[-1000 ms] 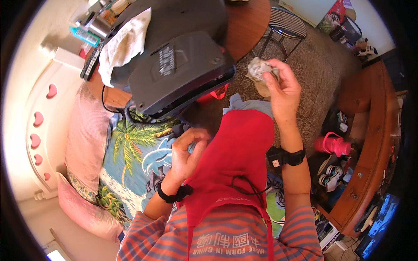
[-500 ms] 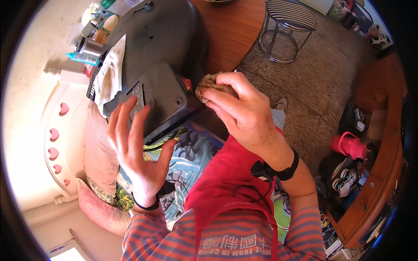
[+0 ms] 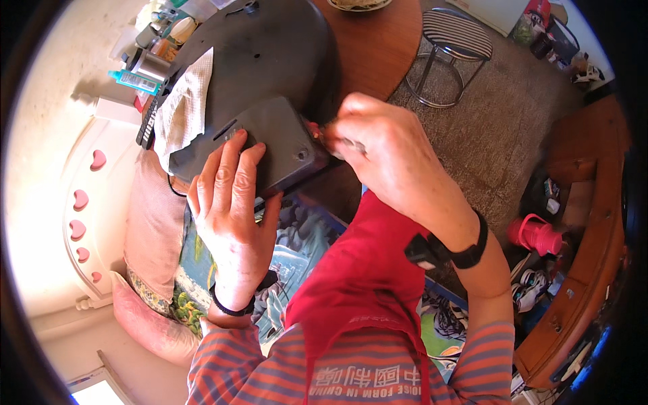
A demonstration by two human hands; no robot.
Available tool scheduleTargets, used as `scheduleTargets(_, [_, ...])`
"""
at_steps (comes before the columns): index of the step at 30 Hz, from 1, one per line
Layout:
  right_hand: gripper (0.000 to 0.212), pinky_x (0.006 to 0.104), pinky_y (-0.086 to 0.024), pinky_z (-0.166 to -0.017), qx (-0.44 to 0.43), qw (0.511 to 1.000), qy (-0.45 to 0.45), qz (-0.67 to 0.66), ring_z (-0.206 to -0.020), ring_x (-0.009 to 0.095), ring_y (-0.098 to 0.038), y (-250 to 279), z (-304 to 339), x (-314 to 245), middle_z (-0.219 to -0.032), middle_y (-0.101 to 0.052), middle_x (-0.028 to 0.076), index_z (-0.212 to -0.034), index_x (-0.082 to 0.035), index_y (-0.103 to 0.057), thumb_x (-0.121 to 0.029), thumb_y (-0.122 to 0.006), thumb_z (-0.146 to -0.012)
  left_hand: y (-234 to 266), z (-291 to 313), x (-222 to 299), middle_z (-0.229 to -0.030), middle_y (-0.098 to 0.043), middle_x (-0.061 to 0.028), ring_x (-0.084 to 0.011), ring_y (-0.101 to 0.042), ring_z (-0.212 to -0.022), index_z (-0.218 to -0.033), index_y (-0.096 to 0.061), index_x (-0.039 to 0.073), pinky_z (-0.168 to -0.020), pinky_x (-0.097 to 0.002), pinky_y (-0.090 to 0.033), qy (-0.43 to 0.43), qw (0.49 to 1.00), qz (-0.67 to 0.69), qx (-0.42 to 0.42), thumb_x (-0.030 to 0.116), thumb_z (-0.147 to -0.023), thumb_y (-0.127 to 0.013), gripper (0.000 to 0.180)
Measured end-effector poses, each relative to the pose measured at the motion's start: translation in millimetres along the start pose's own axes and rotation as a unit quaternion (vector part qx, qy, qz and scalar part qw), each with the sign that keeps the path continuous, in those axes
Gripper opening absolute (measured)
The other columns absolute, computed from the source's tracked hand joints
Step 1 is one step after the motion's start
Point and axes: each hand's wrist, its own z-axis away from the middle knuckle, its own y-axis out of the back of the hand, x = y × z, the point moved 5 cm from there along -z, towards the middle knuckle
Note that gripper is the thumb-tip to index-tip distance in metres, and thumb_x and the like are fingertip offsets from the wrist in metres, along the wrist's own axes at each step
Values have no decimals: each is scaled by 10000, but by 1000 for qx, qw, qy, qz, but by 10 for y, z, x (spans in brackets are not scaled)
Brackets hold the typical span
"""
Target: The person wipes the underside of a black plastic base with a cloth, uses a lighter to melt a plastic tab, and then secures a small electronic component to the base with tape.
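A large black rounded appliance (image 3: 283, 57) rests on the wooden table, with a box-shaped housing (image 3: 283, 145) at its near end. My left hand (image 3: 233, 202) lies on top of that housing, fingers stretched out and holding nothing. At the housing's right side, my right hand (image 3: 398, 145) pinches a crumpled, stained cloth (image 3: 352, 144), mostly hidden by the fingers. Close to those fingertips a small red part (image 3: 313, 128) shows on the side of the housing. A white textured towel (image 3: 185, 101) is draped over the appliance's left side.
Bottles, tubes and jars, one a turquoise tube (image 3: 135, 81), crowd the far left. A plate (image 3: 358, 4) sits on the wooden table (image 3: 378, 44). Beyond it stands a striped stool (image 3: 457, 32). A pink jug (image 3: 536, 234) is at the right, beside a wooden cabinet (image 3: 587, 256).
My left hand has come down from the air onto the housing. My right hand has brought the cloth against the housing's right side. The view has shifted slightly.
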Motion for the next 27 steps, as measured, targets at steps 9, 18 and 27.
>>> scheduleTargets(9, [104, 458, -527, -708, 48, 996, -20, 66, -812, 393, -668, -61, -177, 121, -874, -629, 150, -878, 8, -670, 54, -727, -804, 8, 3, 30, -1480, -589, -131, -349, -570, -1334, -1359, -648, 87, -1087, -492, -415, -12, 1000, 10, -4, 30, -674, -842, 714])
scheduleTargets(18, [106, 499, -553, -725, 47, 994, -20, 99, -813, 407, -684, -89, -222, 119, -877, -635, 149, -841, -8, -644, 24, -730, -788, 30, 6, 20, -1442, -579, -127, -347, -567, -1319, -1384, -642, 102, -1091, -510, -405, -10, 1000, 22, 2, 45, -680, -850, 736])
scheduleTargets(27, [96, 494, -572, -739, -11, 997, -23, 73, -829, 395, -706, -41, -112, 56, -906, -662, 166, -845, 7, -649, -7, -734, -803, -10, 7, -10, -1422, -583, -131, -354, -561, -1320, -1387, -624, 81, -1095, -493, -403, -13, 1000, 13, -8, 20, -682, -833, 737])
